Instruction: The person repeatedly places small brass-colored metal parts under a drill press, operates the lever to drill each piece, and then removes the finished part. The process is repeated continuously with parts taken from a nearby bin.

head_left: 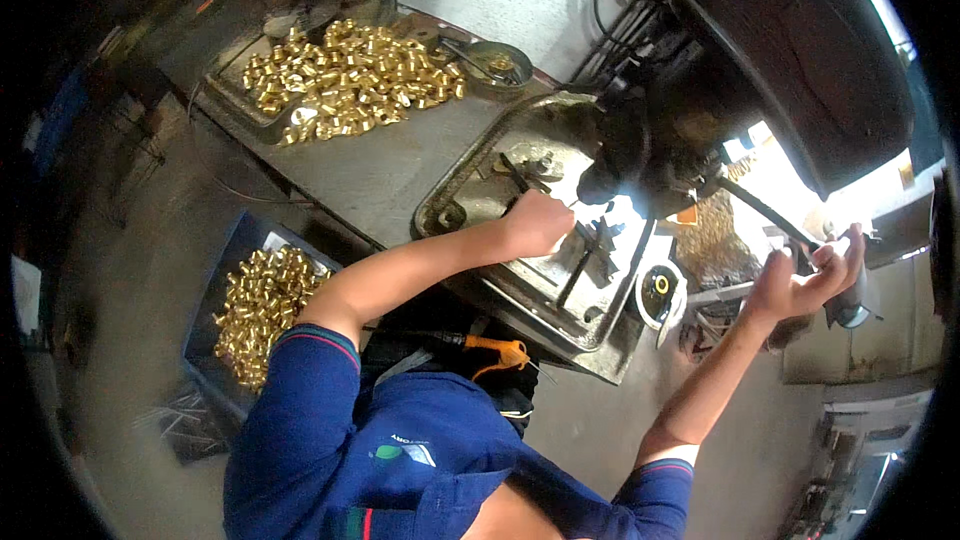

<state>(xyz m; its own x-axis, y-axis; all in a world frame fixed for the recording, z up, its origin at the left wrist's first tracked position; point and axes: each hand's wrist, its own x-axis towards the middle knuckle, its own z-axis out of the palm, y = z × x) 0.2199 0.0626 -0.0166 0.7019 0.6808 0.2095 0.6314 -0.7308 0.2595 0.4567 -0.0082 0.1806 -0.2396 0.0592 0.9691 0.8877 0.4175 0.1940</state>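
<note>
My left hand (pixel 537 223) is closed over a small part on the metal tray (pixel 470 175) under the drill press head (pixel 650 155); the part itself is hidden by my fingers. My right hand (pixel 805 275) grips the dark feed lever (pixel 765 208) of the drill press, out to the right. A bright light shines at the spindle beside my left hand.
A heap of small brass fittings (pixel 350 80) lies on the grey bench at the back left. A dark bin (pixel 215 325) on the floor holds more brass fittings (pixel 262 305). An orange-handled tool (pixel 495 348) hangs below the tray. A round tin (pixel 658 292) sits at the tray's right.
</note>
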